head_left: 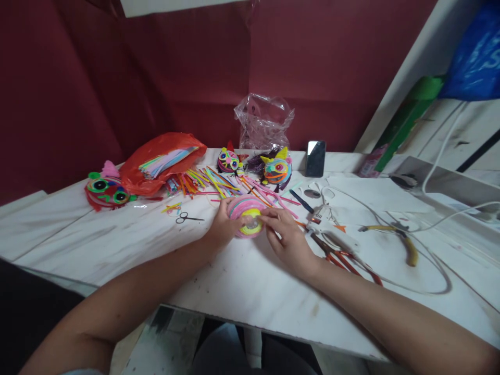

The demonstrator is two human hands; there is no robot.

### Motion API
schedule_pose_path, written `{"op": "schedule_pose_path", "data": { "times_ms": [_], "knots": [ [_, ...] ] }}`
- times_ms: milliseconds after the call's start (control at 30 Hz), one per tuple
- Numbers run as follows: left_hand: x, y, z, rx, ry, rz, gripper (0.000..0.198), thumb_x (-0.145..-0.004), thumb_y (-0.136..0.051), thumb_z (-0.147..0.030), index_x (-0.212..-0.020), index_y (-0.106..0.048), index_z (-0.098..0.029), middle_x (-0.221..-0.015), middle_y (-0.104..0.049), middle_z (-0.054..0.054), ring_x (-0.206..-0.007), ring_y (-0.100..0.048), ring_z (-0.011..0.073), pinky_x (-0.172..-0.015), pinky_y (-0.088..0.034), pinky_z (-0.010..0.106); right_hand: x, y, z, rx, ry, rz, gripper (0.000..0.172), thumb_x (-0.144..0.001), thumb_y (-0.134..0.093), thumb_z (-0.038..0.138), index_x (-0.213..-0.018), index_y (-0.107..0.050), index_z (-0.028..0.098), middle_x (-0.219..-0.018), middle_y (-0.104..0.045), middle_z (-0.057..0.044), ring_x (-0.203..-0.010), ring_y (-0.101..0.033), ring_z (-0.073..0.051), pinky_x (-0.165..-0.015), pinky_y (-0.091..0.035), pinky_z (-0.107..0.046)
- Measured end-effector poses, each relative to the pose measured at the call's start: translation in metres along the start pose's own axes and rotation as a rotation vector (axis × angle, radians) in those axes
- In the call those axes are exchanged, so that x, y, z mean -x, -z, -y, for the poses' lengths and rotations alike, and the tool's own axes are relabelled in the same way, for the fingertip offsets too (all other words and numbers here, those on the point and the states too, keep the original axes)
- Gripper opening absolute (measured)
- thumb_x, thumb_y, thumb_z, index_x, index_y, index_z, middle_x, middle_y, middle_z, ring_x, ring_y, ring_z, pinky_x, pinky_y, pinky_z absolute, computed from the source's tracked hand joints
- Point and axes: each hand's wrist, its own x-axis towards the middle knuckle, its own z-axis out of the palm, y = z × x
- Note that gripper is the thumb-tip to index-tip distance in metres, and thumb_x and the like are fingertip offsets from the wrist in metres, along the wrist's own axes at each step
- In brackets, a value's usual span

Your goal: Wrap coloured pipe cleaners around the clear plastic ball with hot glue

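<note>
Above the table's front part, my left hand (224, 227) is wrapped round the left side of a round craft piece (242, 206) wound with pink pipe cleaners and a teal band. A yellow pipe-cleaner ring (250, 213) circles its greyish centre. My right hand (287, 237) pinches at the right edge of that ring, thumb and forefinger close together. Small scissors (189, 219) lie left of my left hand. To the right of my right hand are a white glue gun (339, 238) and red-handled pliers (344, 259).
Loose pipe cleaners (219, 182) spread behind the piece, by a red bag (164, 156) of more. Finished pipe-cleaner animal heads (105, 191) stand along the back. A phone (315, 159) leans there. Yellow-handled cutters (408, 245) and a white cord (433, 268) lie at right.
</note>
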Motion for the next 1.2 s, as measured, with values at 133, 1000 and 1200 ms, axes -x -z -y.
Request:
{"op": "schedule_pose_path", "data": {
  "times_ms": [133, 1000, 1200],
  "knots": [
    [0.001, 0.000, 0.000, -0.065, -0.011, -0.016, 0.068, -0.051, -0.082, -0.026, -0.110, -0.047, -0.021, -0.094, -0.063, 0.002, -0.090, -0.063, 0.0220, -0.081, -0.052, 0.036, 0.001, -0.002, 0.000, 0.239, 0.117, 0.077, 0.034, -0.090, -0.046, 0.006, -0.116, -0.063, 0.019, -0.112, -0.062, -0.016, -0.102, -0.057, -0.027, -0.081, -0.053, -0.047],
    [-0.021, 0.027, -0.057, 0.340, -0.167, -0.190, 0.048, -0.056, -0.077, -0.026, -0.100, -0.060, -0.019, -0.085, -0.069, -0.001, -0.080, -0.063, 0.0149, -0.074, -0.052, 0.027, 0.015, 0.148, -0.058, 0.483, -0.728, 0.436, 0.031, -0.084, -0.056, 0.046, -0.088, -0.067, 0.018, -0.089, -0.072, -0.012, -0.081, -0.066, -0.025, -0.068, -0.048, -0.032],
    [-0.014, 0.024, -0.068, 0.354, -0.247, -0.168, 0.045, -0.057, -0.077, -0.025, -0.100, -0.064, -0.018, -0.094, -0.071, 0.003, -0.083, -0.064, 0.0154, -0.077, -0.053, 0.027, 0.040, 0.131, -0.064, 0.673, -0.843, 0.693, 0.032, -0.083, -0.058, 0.043, -0.103, -0.066, 0.019, -0.096, -0.072, -0.013, -0.084, -0.068, -0.027, -0.066, -0.045, -0.031]
  ]
}}
